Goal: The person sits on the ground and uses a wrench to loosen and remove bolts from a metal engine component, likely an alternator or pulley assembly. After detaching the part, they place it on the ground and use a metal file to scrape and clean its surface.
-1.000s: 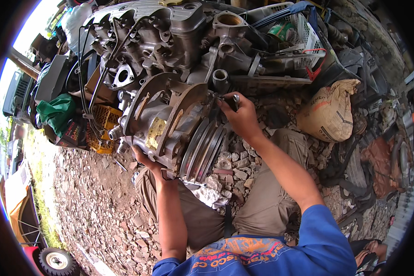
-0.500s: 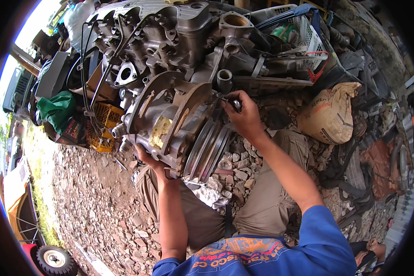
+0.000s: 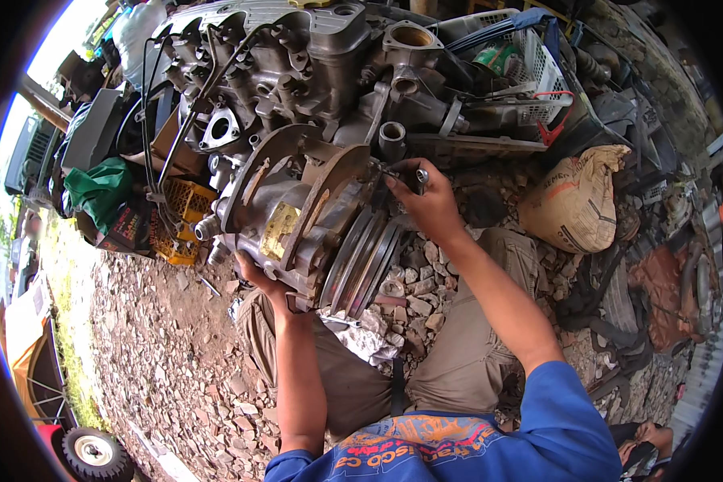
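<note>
A grimy metal compressor [image 3: 269, 217] with a curved bracket [image 3: 325, 185], a worn yellow plate and a grooved pulley [image 3: 361, 265] sits tilted in front of me. My left hand [image 3: 261, 281] grips its lower left underside, the fingertips partly hidden. My right hand [image 3: 422, 201] is closed on a small metal wrench [image 3: 422, 177] at the bracket's upper right end, where the tool's working end is hard to make out. Behind them lies a large engine head [image 3: 289, 56] with pipes, flanges and a round outlet [image 3: 391, 140].
Stony ground [image 3: 177, 337] surrounds my bent legs. A yellow crate [image 3: 186, 225], green cloth [image 3: 96, 193], white basket [image 3: 542, 80], paper sack [image 3: 570, 201] and dark scrap [image 3: 610, 313] crowd the sides. Another person's bare skin [image 3: 655, 438] shows at lower right.
The compressor has shifted slightly to the right since a second ago, along with both hands. My right hand and the tool in it have turned a little on the bracket end.
</note>
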Demonstrator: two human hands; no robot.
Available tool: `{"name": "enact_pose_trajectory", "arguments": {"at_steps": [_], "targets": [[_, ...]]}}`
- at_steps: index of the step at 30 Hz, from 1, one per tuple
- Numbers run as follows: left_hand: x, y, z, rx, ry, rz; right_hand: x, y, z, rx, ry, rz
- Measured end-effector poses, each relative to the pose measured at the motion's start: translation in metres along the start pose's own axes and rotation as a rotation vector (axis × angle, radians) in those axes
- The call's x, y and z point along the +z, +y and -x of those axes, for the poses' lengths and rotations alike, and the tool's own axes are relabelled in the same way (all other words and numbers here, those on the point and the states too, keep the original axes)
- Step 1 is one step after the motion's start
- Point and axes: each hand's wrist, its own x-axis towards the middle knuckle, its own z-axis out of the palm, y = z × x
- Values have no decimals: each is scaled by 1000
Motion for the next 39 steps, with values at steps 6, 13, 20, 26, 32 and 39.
{"name": "enact_pose_trajectory", "arguments": {"at_steps": [6, 13, 20, 26, 32, 39], "targets": [[1, 2, 1, -42, -65, 27, -12, 7, -4, 136, -87, 76], [-6, 2, -2, -44, -83, 38, -4, 2, 4, 77, -28, 118], [7, 2, 6, -39, -22, -11, -9, 11, -2, 99, -80, 1], [-7, 0, -1, -23, -94, 21, -3, -5, 4, 5, -30, 85], [-7, -2, -3, -24, -138, 67, -8, -6, 1, -41, -34, 178], [7, 0, 4, -6, -90, 44, -15, 0, -1, 111, -73, 72]]}}
